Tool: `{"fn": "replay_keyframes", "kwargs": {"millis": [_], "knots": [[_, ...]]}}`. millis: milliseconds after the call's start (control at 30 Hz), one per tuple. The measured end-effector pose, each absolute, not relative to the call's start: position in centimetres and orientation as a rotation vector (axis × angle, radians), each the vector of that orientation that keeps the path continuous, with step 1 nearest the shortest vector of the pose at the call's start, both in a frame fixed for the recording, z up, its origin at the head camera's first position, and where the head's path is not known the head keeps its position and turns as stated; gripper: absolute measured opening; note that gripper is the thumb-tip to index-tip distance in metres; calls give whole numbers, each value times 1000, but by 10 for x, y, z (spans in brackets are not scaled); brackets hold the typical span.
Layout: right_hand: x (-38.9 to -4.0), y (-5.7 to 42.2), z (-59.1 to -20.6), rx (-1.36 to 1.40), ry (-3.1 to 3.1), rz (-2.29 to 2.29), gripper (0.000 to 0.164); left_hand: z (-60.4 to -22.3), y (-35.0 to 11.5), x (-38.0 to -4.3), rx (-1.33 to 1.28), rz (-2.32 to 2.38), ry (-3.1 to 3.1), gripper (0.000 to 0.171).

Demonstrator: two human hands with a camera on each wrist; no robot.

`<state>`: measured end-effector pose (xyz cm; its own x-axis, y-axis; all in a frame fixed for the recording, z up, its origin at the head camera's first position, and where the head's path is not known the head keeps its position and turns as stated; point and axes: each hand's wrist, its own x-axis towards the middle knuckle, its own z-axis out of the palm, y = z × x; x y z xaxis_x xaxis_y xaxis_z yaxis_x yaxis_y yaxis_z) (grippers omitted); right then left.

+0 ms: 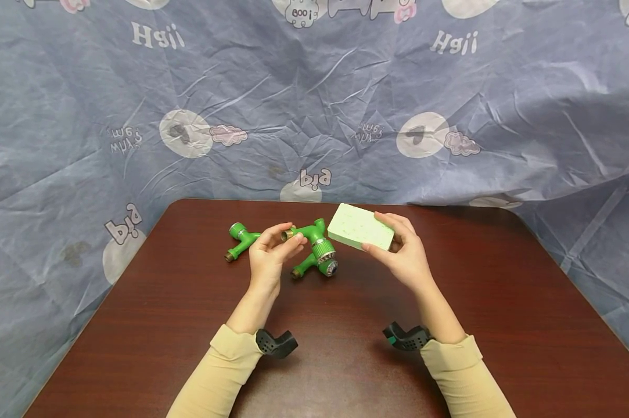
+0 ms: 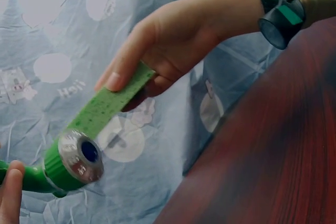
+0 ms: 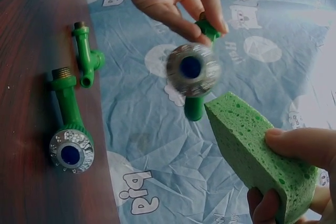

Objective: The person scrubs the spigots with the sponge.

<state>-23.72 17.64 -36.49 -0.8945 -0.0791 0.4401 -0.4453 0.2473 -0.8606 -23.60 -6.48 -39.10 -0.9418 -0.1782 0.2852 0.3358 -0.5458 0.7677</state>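
Thumb and fingers of my left hand [image 1: 268, 255] pinch a green faucet [image 1: 315, 234] near its brass threaded end, above the table. Its ribbed collar and silver knob with a dark blue centre [image 3: 190, 67] point away from that hand. My right hand [image 1: 409, 255] grips a light green sponge [image 1: 358, 226] by one end, thumb on one face and fingers around the other side. In the left wrist view the sponge's far end [image 2: 89, 116] overlaps the faucet's collar [image 2: 56, 169]; in the right wrist view the sponge's corner is close below the knob.
Behind the held faucet, a second green faucet [image 1: 306, 265] with a silver knob lies on the dark red-brown table [image 1: 189, 325]. A third green fitting [image 1: 239, 232] lies to its left, partly hidden by my left hand. A patterned blue-grey cloth [image 1: 314, 87] hangs behind the table.
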Motion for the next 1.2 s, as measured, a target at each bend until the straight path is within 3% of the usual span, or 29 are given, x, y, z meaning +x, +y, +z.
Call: {"fn": "replay_keyframes", "kwargs": {"millis": [233, 733, 967, 1200], "knots": [[-221, 164, -345, 463, -2356, 1590, 59, -386, -68, -235, -257, -2504, -1184, 28], [-222, 160, -346, 446, -2428, 1677, 59, -385, -69, -235, -292, -2534, -1246, 36], [-228, 164, -354, 448, -2410, 1708, 61, -386, -72, -237, -309, -2489, -1351, 43], [-241, 171, -372, 457, -2384, 1747, 62, -388, -74, -240, -273, -2290, -1417, 37]]}}
